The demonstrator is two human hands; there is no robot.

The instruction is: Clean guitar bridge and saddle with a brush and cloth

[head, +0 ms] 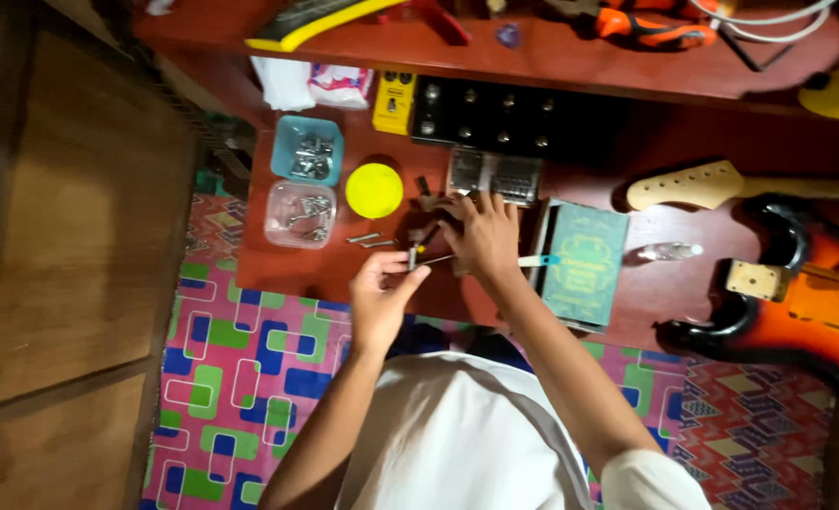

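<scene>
My left hand [382, 288] pinches a small metal part [412, 255] upright between thumb and fingers over the low red wooden table [287, 269]. Just to the right, my right hand [484, 238] rests fingers spread on the table, over small dark parts and a thin tool with a yellow bit [431, 255]. Two loose screws [370, 240] lie left of the hands. Directly beyond my right hand sits a chrome guitar bridge plate [493, 176].
A teal tub [308, 149] and a clear tub [299, 213] hold metal hardware, beside a yellow lid [374, 190]. A green box [585, 263], a guitar neck headstock [698, 184] and a sunburst guitar body [797, 302] lie right. A black pedal strip [505, 118] sits behind.
</scene>
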